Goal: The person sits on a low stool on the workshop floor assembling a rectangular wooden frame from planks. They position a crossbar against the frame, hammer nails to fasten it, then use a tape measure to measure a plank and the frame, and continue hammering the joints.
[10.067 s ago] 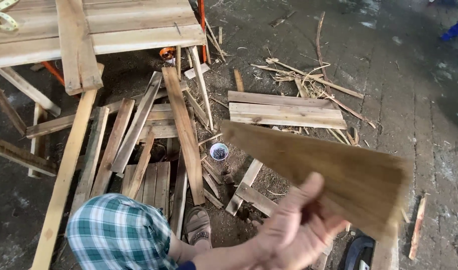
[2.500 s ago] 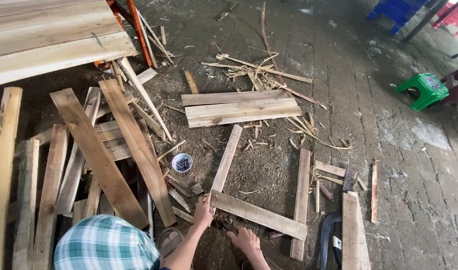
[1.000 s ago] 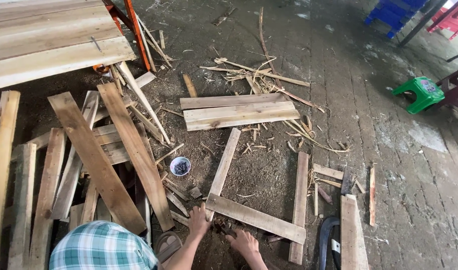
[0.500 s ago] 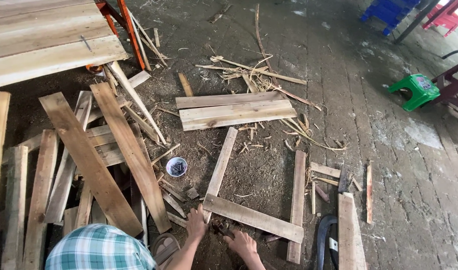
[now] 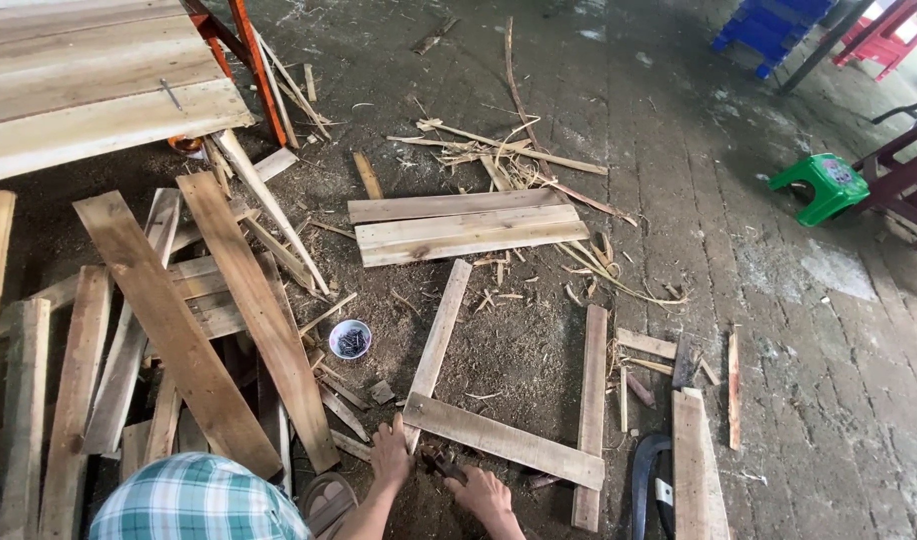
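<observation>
Three pale slats lie on the dirt floor as a U-shaped frame: a left slat [image 5: 439, 325], a right slat [image 5: 591, 410] and a cross plank [image 5: 504, 440] over their near ends. My left hand [image 5: 389, 455] rests flat on the corner where the left slat meets the cross plank. Just below the plank, my right hand [image 5: 484, 492] curls around a small dark tool [image 5: 444, 465], whose kind I cannot make out. My knee in checked cloth [image 5: 194, 500] fills the bottom left.
A small white bowl of nails [image 5: 351, 338] stands left of the frame. Loose boards [image 5: 179, 330] are heaped at the left, stacked planks [image 5: 466, 225] lie beyond. A wooden top [image 5: 89, 90] on orange legs, a green stool [image 5: 822, 185], and a dark curved tool [image 5: 651, 480] are also around.
Ten seconds ago my right hand held up a wide board; since then both hands have come down to the frame's near left corner and have barely moved in the last second.
</observation>
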